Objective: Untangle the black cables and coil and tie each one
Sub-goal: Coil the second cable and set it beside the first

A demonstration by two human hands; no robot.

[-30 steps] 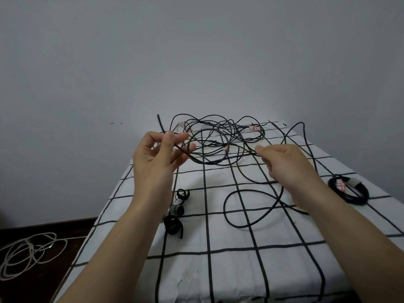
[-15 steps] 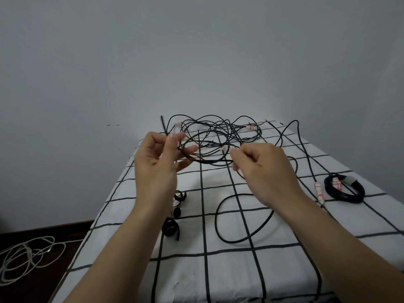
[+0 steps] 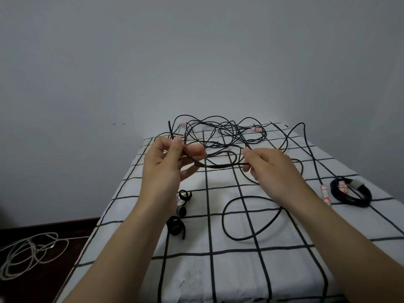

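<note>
Black cables (image 3: 220,132) lie in a loose tangle at the far end of the surface (image 3: 273,270), which is covered by a white cloth with a black grid. Just on the near side of the tangle, both hands are raised above the cloth with one strand (image 3: 218,166) of it stretched between them. The left hand (image 3: 168,162) pinches that strand between thumb and forefinger, its other fingers partly spread beneath it, and the cable bends round under them. The right hand (image 3: 271,167) has its fingers curled and grips the same strand at their tips.

Several cable ends carry white tape with red marks: one taped end (image 3: 255,129) sits in the tangle, and another taped plug (image 3: 324,194) lies nearer than the tangle and to its right. The marks are too small to read.

Nearer than the tangle, under the right forearm, a slack loop (image 3: 240,239) of black cable rests flat on the cloth. Nearer than the tangle and to its right, beside the taped plug, lies a coiled cable (image 3: 360,203) bound with a grey strap. Nearer than the tangle and to its left, partly behind the left wrist, three small black strap rolls (image 3: 176,226) sit in a row. Far to the tangle's left, a white cord (image 3: 32,246) lies on the dark floor.
</note>
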